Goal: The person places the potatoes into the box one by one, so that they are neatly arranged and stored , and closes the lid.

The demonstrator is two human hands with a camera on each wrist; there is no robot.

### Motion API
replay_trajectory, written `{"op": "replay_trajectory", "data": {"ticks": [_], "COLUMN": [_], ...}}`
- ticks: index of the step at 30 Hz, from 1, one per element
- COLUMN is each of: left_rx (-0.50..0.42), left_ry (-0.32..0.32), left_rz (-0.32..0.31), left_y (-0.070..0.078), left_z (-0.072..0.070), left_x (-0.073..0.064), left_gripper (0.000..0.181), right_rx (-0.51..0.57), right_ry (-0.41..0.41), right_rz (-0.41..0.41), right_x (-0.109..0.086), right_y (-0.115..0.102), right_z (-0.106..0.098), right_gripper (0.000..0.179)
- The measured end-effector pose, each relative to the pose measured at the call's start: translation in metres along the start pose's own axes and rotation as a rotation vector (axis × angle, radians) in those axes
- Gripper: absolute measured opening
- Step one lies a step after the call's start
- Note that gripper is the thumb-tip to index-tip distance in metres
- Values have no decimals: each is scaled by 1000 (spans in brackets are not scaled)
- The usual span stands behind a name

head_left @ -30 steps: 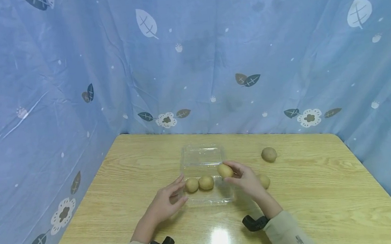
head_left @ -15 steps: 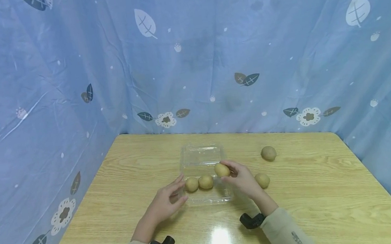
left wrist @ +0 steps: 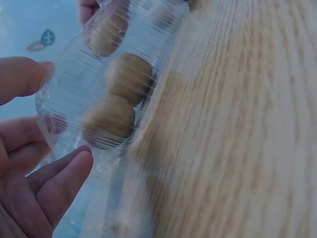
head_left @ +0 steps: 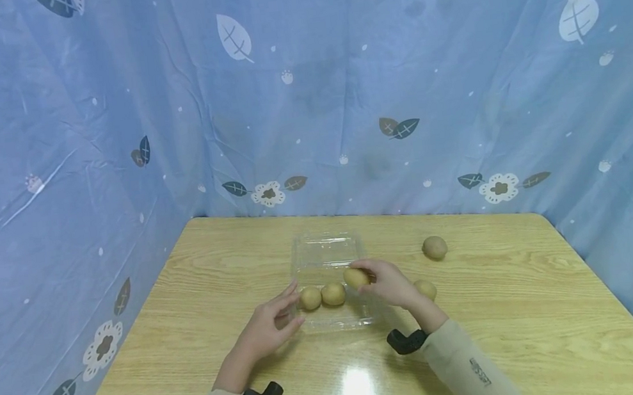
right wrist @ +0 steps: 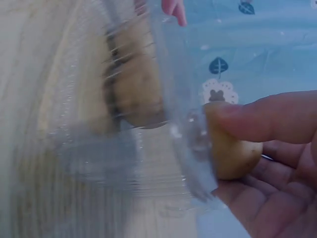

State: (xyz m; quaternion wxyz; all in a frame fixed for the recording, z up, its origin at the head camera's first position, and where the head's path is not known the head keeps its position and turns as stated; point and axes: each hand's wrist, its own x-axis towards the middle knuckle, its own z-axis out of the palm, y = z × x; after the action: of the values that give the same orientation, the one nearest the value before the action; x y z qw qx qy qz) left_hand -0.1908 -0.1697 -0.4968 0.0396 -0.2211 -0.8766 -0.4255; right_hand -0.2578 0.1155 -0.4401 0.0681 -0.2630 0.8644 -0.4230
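Note:
A clear plastic clamshell box (head_left: 338, 325) lies on the table with its lid (head_left: 326, 248) folded back. Two potatoes (head_left: 334, 294) sit side by side in its left and middle part. My right hand (head_left: 391, 285) pinches another potato (head_left: 356, 277) between thumb and fingers over the box's right part; in the right wrist view this potato (right wrist: 233, 153) is partly behind the plastic wall. At the box's left side, my left hand (head_left: 267, 329) has its fingers spread and loosely bent; its fingertips (left wrist: 81, 156) touch or nearly touch the wall.
Right of the box, a potato (head_left: 426, 289) lies partly hidden by my right hand. A darker, brownish round potato (head_left: 435, 248) lies farther back on the wooden table (head_left: 513, 305). A blue patterned curtain (head_left: 313, 108) hangs behind and beside the table.
My right hand has moved slightly left with its potato, closer to the two in the box. The left hand has stayed in place.

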Motion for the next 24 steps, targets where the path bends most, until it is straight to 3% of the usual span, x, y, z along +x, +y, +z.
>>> {"op": "replay_trajectory", "data": {"ticks": [13, 24], "left_rx": [2, 29], "left_ry": [-1, 10], "left_rz": [2, 26], "left_y": [1, -1], "left_z": [0, 1], "left_x": [0, 1], "left_gripper": [55, 56], "right_rx": [-152, -224], "right_ry": [-137, -177], "right_rz": [20, 86], "right_x": [11, 16], "right_y": [-9, -19], "right_z": [-10, -9], "right_gripper": [54, 51]}}
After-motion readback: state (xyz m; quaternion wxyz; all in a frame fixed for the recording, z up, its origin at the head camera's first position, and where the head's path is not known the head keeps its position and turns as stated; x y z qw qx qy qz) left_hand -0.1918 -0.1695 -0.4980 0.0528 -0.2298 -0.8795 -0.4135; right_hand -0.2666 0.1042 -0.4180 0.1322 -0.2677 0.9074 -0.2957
